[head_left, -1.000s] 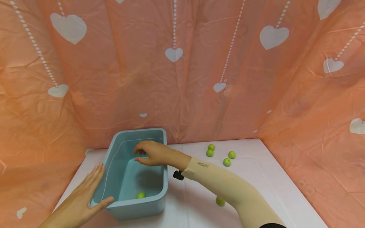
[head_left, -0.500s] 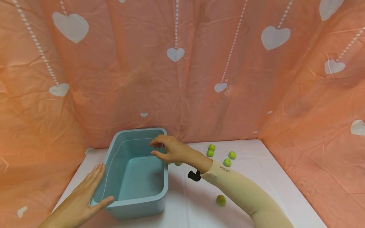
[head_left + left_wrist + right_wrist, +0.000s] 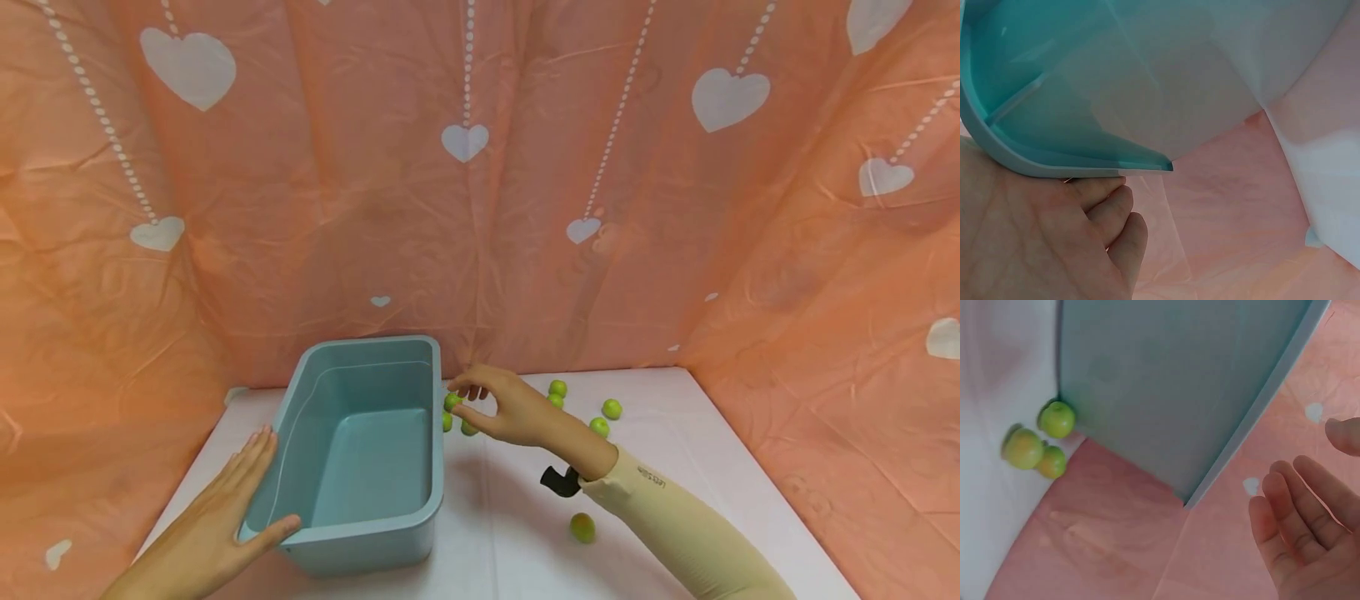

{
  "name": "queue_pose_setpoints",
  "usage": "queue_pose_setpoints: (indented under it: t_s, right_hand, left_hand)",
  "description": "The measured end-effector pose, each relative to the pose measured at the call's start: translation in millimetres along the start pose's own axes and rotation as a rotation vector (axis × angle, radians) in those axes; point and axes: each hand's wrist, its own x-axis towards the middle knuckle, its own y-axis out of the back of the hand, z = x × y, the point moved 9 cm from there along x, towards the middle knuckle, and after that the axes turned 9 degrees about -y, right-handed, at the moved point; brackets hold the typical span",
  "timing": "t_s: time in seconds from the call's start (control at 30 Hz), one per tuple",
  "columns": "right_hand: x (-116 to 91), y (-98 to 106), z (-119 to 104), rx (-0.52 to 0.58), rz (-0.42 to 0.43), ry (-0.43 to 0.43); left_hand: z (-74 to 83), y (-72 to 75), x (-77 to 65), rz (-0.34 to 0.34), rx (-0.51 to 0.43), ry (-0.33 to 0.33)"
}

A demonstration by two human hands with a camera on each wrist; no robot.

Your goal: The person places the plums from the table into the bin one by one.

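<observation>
A blue-grey plastic bin (image 3: 378, 467) stands on the table's left side. My left hand (image 3: 213, 512) rests on its near left corner, fingers straight along the outer wall and thumb over the front rim. In the left wrist view, the fingers (image 3: 1110, 215) lie below the bin's edge. To the right of the bin, my right hand (image 3: 510, 408) hovers with loosely bent fingers and thumb apart, holding nothing. Close to its fingertips, small green apples (image 3: 452, 401) sit against the bin's right wall. The right wrist view shows three of these apples (image 3: 1024, 449) beside the bin.
More small green apples (image 3: 612, 408) are scattered at the table's back right. A single apple with a brownish tint (image 3: 582, 527) lies nearer the front, beside the right forearm. An orange curtain with white hearts (image 3: 465, 250) surrounds the white table (image 3: 517, 533).
My right hand has moved right, from over the bin to beside it near the apples. The apple seen earlier at the bin's near end is out of sight. My left hand stays put.
</observation>
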Motion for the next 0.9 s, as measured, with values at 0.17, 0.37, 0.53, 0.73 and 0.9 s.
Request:
queue_pose_setpoints:
  t_s: [0.17, 0.37, 0.53, 0.73, 0.9]
  right_hand:
    - [-22, 3, 11, -0.019, 0.003, -0.034]
    - [-49, 4, 25, -0.073, 0.006, -0.079]
    - [-70, 7, 35, -0.082, 0.021, -0.094]
    - [-93, 5, 50, -0.106, 0.022, -0.119]
    - [-113, 4, 60, -0.107, 0.015, -0.144]
  left_hand:
    - [-3.9, -4.0, -1.8, -0.02, -0.006, 0.022]
    - [-4.0, -4.6, -0.7, -0.022, -0.002, 0.023]
    - [-0.6, -2.0, 0.4, 0.002, 0.009, -0.007]
    - [-0.8, -1.1, 0.7, 0.005, 0.024, -0.013]
    - [-0.2, -1.6, 1.6, 0.005, 0.028, -0.019]
